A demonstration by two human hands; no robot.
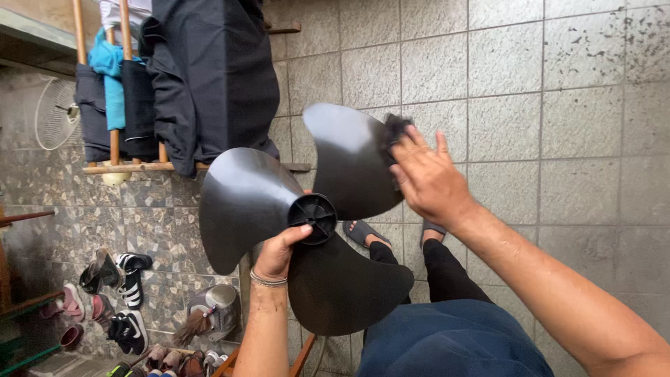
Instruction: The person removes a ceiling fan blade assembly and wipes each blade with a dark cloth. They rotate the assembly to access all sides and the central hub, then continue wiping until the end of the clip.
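Left hand (279,253) fingers closed on 3-bladed black fan blade (317,216) hub — right hand (427,178) fingers flat, pressing dark cloth (395,128) onto it.

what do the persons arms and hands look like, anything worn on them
Both forearms are bare, with no sleeves in view. The left hand has a thin silver-coloured bracelet around its wrist. The right hand shows no glove, ring or watch.

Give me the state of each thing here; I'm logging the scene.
Fan blade: off its fan, held up by the hub.
Left hand: grip closed on the hub.
Right hand: pressing a dark cloth on one blade.
Clothes: hanging on a rack.
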